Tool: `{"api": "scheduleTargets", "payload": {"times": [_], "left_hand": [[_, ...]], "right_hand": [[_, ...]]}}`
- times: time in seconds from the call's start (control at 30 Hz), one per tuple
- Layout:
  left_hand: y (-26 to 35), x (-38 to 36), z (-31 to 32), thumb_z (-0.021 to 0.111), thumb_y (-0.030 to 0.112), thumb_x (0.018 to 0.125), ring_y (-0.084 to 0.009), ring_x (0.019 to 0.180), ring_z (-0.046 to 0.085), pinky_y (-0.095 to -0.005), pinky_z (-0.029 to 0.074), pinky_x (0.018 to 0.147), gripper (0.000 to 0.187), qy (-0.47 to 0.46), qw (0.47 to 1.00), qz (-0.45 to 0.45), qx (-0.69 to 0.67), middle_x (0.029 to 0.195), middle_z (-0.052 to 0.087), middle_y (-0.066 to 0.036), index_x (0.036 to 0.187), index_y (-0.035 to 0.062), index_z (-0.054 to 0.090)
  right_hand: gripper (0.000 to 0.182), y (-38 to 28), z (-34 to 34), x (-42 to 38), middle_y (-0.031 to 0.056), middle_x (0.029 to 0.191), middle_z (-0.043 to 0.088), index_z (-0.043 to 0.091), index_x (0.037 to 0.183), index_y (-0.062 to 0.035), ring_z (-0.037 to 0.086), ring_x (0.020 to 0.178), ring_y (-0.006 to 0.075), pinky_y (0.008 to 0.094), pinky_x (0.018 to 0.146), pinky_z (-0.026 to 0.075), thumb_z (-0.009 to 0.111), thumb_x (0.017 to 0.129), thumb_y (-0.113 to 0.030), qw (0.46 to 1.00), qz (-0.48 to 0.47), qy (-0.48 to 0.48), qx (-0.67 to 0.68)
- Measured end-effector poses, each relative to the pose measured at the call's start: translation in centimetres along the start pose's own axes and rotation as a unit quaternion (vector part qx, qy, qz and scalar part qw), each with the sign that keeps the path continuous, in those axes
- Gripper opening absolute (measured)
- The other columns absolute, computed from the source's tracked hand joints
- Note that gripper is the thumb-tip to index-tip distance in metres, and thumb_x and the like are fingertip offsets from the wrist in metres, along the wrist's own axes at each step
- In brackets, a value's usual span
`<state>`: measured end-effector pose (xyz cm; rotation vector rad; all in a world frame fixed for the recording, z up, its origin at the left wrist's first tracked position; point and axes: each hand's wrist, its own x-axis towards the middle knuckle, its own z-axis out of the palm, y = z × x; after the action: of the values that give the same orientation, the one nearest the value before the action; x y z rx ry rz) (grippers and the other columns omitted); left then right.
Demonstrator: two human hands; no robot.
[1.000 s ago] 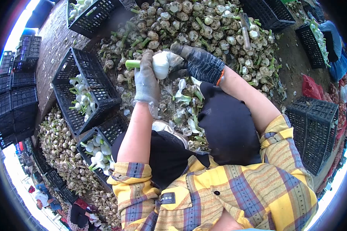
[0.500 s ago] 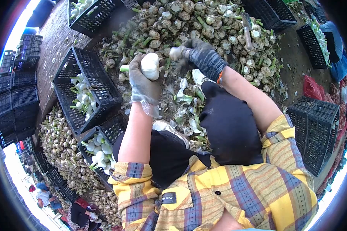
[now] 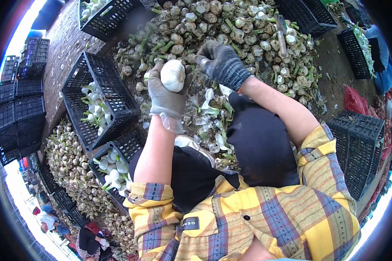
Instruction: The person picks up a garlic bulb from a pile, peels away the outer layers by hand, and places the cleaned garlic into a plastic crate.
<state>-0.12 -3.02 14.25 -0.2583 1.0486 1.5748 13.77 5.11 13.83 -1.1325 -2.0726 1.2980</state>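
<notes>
My left hand (image 3: pixel 167 91), in a grey glove, is wrapped round a clean white garlic bulb (image 3: pixel 173 75). To its right, my right hand (image 3: pixel 222 63), in a dark striped glove, has its fingers curled at the near edge of the garlic pile (image 3: pixel 244 32); what it holds, if anything, is hidden. Peeled skins and cut stalks (image 3: pixel 209 108) lie on the ground between my forearms. A knife with a wooden handle (image 3: pixel 282 43) rests on the pile at the upper right.
Black crates with white garlic stand at the left, a tall one (image 3: pixel 113 93) and a lower one (image 3: pixel 126 143). More crates (image 3: pixel 357 139) are at the right. Another garlic heap (image 3: pixel 69 161) lies at the left. People (image 3: pixel 52 222) are at the lower left; another person (image 3: pixel 379 52) is at the upper right.
My left hand has turned the bulb, and its green stalk no longer shows. My right hand has rotated, its fingers now curled; the pale thing at its fingertips is out of sight.
</notes>
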Motion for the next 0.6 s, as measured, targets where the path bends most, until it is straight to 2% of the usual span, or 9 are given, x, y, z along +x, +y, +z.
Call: {"api": "scheduleTargets", "payload": {"times": [0.07,0.17,0.2,0.3,0.43,0.47,0.5,0.53,0.6], "left_hand": [[0.3,0.3,-0.2,0.052,0.036,0.083,-0.0199,0.083,0.058,-0.0405,0.050,0.074,0.028,-0.016,1.000,-0.009,-0.023,0.090,0.061,-0.003,0.097,0.0129,0.058],[0.3,0.5,-0.6,0.053,0.035,0.082,-0.0197,0.081,0.059,-0.0386,0.050,0.071,0.026,-0.053,0.997,-0.027,-0.049,0.088,0.061,-0.003,0.094,0.0116,0.058],[0.2,1.0,-0.9,0.052,0.034,0.083,-0.0197,0.080,0.059,-0.0376,0.050,0.070,0.026,-0.058,0.996,-0.029,-0.055,0.088,0.062,-0.004,0.094,0.0111,0.058],[0.1,1.0,-1.1,0.048,0.036,0.084,-0.0210,0.079,0.060,-0.0338,0.051,0.068,0.031,-0.060,0.996,-0.027,-0.056,0.088,0.062,-0.006,0.095,0.0085,0.057],[-0.3,2.5,-2.2,0.044,0.039,0.084,-0.0236,0.081,0.060,-0.0396,0.051,0.072,0.036,-0.068,0.994,-0.038,-0.073,0.092,0.062,-0.008,0.099,0.0087,0.058],[-0.1,1.5,-1.6,0.045,0.038,0.083,-0.0242,0.082,0.060,-0.0414,0.050,0.073,0.035,-0.051,0.996,-0.030,-0.063,0.092,0.062,-0.008,0.099,0.0093,0.058],[0.2,0.5,-0.9,0.045,0.037,0.083,-0.0248,0.083,0.060,-0.0432,0.050,0.074,0.034,-0.035,0.998,-0.021,-0.053,0.092,0.062,-0.008,0.099,0.0099,0.058],[0.7,-0.4,-0.3,0.044,0.037,0.083,-0.0264,0.087,0.059,-0.0477,0.048,0.076,0.034,-0.004,0.999,-0.026,-0.043,0.092,0.062,-0.007,0.099,0.0110,0.058],[0.6,0.1,-1.0,0.044,0.039,0.083,-0.0264,0.089,0.058,-0.0476,0.047,0.077,0.035,-0.032,0.997,-0.027,-0.071,0.093,0.062,-0.007,0.100,0.0112,0.058]], "right_hand": [[0.020,0.8,0.0,0.1,0.0070,0.079,0.063,0.058,0.093,0.0008,0.058,0.070,0.0114,0.0267,0.067,0.049,0.061,0.084,-0.017,0.997,0.015,-0.003,0.075],[0.023,-0.2,-0.1,-0.7,0.0064,0.084,0.063,0.057,0.095,-0.0001,0.059,0.073,0.0115,0.0266,0.071,0.050,0.062,0.085,-0.019,0.992,-0.007,-0.100,0.080],[0.025,0.2,0.6,-0.5,0.0073,0.085,0.063,0.058,0.096,-0.0006,0.058,0.075,0.0120,0.0273,0.074,0.049,0.065,0.082,-0.021,0.989,-0.061,-0.085,0.103],[0.027,-2.4,0.5,-1.0,0.0081,0.087,0.063,0.058,0.097,-0.0014,0.058,0.077,0.0130,0.0293,0.076,0.049,0.067,0.081,-0.021,0.991,-0.108,-0.081,0.023],[0.028,-2.7,0.3,-0.6,0.0170,0.078,0.063,0.062,0.091,-0.0032,0.062,0.076,0.0311,0.0383,0.071,0.049,0.064,0.078,-0.028,0.989,-0.128,-0.028,-0.062],[0.028,-2.0,0.3,-0.2,0.0182,0.078,0.063,0.063,0.092,-0.0034,0.062,0.075,0.0335,0.0396,0.069,0.048,0.060,0.079,-0.028,0.991,-0.108,0.052,-0.060],[0.028,-1.1,0.1,0.0,0.0190,0.082,0.063,0.063,0.093,-0.0033,0.061,0.075,0.0345,0.0405,0.070,0.048,0.059,0.080,-0.028,0.995,-0.033,0.048,-0.075],[0.027,-0.3,-0.1,-0.2,0.0191,0.081,0.063,0.063,0.092,-0.0037,0.061,0.075,0.0346,0.0410,0.070,0.048,0.058,0.080,-0.028,0.993,-0.045,0.050,-0.096],[0.026,0.5,-0.2,-0.8,0.0188,0.079,0.063,0.064,0.091,-0.0030,0.061,0.073,0.0338,0.0400,0.069,0.048,0.059,0.080,-0.026,0.995,-0.026,0.012,-0.096]]}}
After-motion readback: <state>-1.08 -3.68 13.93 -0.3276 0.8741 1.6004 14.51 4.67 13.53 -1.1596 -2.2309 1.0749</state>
